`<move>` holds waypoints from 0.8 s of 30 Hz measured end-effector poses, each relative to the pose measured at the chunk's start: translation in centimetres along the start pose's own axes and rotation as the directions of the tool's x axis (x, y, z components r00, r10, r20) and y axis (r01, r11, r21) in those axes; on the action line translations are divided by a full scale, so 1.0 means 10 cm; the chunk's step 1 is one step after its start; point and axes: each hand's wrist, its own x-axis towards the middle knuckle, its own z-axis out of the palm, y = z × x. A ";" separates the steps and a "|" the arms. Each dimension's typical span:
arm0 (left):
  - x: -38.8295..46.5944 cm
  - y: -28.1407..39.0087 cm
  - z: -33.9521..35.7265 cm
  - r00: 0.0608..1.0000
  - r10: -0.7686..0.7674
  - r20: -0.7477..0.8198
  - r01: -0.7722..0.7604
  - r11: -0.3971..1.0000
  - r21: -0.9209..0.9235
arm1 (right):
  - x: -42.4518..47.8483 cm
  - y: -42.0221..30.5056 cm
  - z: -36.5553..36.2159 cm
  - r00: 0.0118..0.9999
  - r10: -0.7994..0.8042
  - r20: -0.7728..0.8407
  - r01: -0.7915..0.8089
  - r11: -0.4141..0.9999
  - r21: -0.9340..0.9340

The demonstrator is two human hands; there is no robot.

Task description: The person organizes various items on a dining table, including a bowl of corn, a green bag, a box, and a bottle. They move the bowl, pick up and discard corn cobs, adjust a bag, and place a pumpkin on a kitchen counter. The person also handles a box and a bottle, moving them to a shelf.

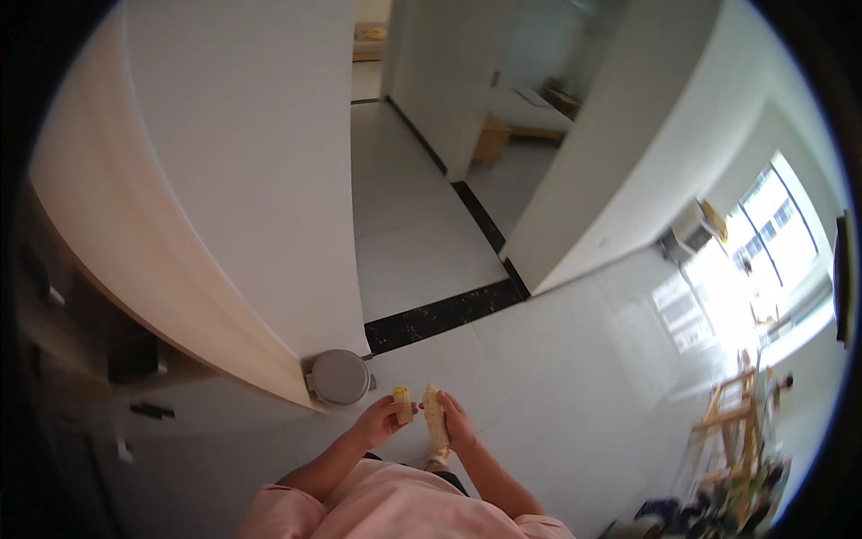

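My left hand (377, 423) grips a short piece of corn cob (403, 405), its upper end brighter yellow than the rest. In my right hand (459, 423) is a longer, pale, tapered corn cob (435, 419), held upright with the narrow end away from me. A small gap separates the two cobs in front of my body. Fingers hide part of each cob.
A round-lidded grey bin (341, 377) stands by the wall's end, ahead and left. Black stone strips (441, 311) cross the pale tiled floor (566, 384) at the doorways. To the right are a wooden chair or rack (731, 421) and a bright window (781, 215).
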 end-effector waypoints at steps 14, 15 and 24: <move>0.93 -0.03 0.33 0.817 0.386 -0.429 -0.481 0.866 -0.136 | 1.53 -0.93 -0.20 0.802 0.302 0.515 -0.177 0.944 -0.278; 1.02 -0.01 0.28 0.812 0.409 -0.417 -0.505 0.850 -0.148 | 1.64 -0.93 -0.19 0.799 0.328 0.504 -0.203 0.936 -0.288; 1.72 0.18 0.37 0.739 0.437 -0.513 -0.586 0.792 -0.169 | 2.27 -1.43 -0.16 0.734 0.489 0.471 -0.281 0.850 -0.445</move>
